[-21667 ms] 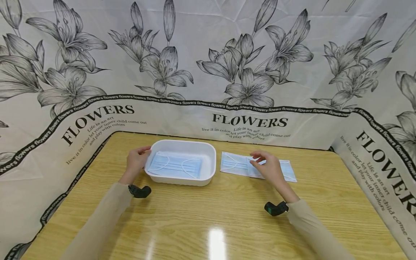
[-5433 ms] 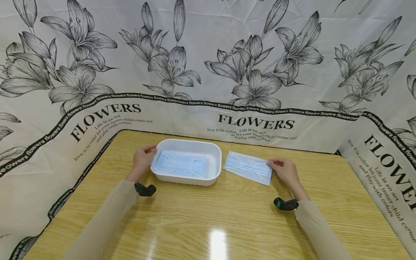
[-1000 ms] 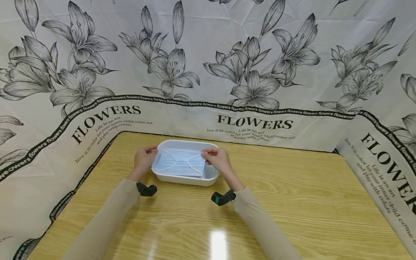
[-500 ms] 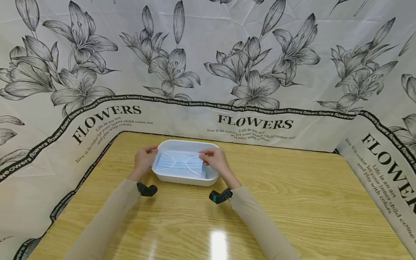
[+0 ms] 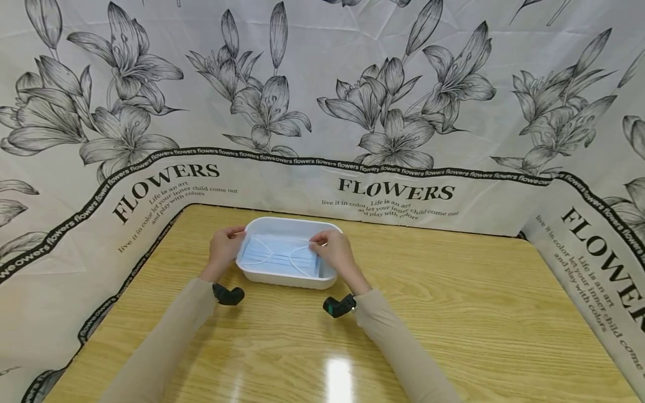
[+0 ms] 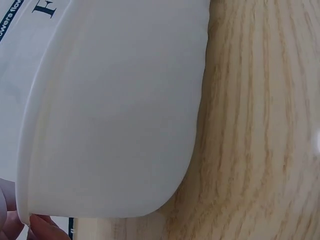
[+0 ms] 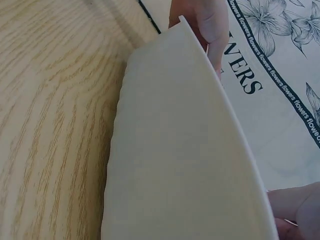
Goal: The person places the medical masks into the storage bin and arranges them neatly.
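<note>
A white plastic basin (image 5: pixel 287 280) with rounded corners sits near the back of the table. Inside it lies a light blue face mask (image 5: pixel 277 260), pleated, its two white ear loops on top. My left hand (image 5: pixel 223 252) pinches the basin's left rim between thumb and fingers; in the left wrist view its fingertips (image 6: pixel 45 227) show at the rim's lower corner. My right hand (image 5: pixel 335 252) reaches over the right rim and pinches the mask near its upper right corner. In the right wrist view the basin wall (image 7: pixel 170 140) hides the mask and part of the right fingers (image 7: pixel 295 207).
The basin stands on a wood-grain table (image 5: pixel 453 319). A white cloth (image 5: pixel 393 207) printed with flowers and lettering hangs behind the table and along its sides. Black wrist cameras (image 5: pixel 229 295) are strapped to both wrists.
Earlier, masks lay right of the basin; my right hand has carried the last of them leftward into it. Over the last second, that mask has sunk lower inside. The left hand stays at the rim.
</note>
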The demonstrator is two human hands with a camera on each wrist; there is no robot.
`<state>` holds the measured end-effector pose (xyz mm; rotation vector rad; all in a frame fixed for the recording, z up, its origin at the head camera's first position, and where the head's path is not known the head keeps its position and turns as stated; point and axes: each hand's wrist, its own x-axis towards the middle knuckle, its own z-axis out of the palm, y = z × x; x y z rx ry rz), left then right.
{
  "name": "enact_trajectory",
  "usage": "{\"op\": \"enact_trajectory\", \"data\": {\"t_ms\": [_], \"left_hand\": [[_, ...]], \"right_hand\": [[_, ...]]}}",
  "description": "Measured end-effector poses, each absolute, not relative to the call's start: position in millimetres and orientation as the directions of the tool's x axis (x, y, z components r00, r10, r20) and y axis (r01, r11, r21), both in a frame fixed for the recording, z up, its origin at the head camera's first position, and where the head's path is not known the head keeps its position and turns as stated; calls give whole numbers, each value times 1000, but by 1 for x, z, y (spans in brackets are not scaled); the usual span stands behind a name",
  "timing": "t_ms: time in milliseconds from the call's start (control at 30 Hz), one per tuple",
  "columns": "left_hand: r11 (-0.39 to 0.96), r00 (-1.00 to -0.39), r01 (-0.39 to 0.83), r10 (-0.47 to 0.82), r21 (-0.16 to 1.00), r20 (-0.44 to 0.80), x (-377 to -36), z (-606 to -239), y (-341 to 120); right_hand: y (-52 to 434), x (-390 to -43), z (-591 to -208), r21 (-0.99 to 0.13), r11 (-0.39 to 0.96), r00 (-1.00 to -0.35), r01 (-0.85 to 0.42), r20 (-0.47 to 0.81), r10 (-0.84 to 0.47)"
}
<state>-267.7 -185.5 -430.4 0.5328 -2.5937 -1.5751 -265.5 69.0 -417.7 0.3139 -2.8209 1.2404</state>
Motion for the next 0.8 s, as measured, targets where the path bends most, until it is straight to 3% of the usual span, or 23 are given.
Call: {"op": "enact_trajectory", "data": {"t_ms": [233, 433, 633, 800], "left_hand": [[460, -941, -249, -324, 852, -101, -267, -431, -184], [532, -935, -240, -351, 812, -46, -267, -436, -186], [607, -929, -215, -368, 765, 31, -262, -444, -192], [684, -943, -108, -300, 721, 144, -256, -452, -209]], "right_hand": [[73, -265, -419, -610, 733, -953, -301, 171, -249], [87, -263, -420, -507, 744, -894, -434, 343, -288], [119, -259, -417, -412, 734, -795, -540, 536, -284], [165, -254, -419, -304, 713, -675, -632, 668, -313]]}}
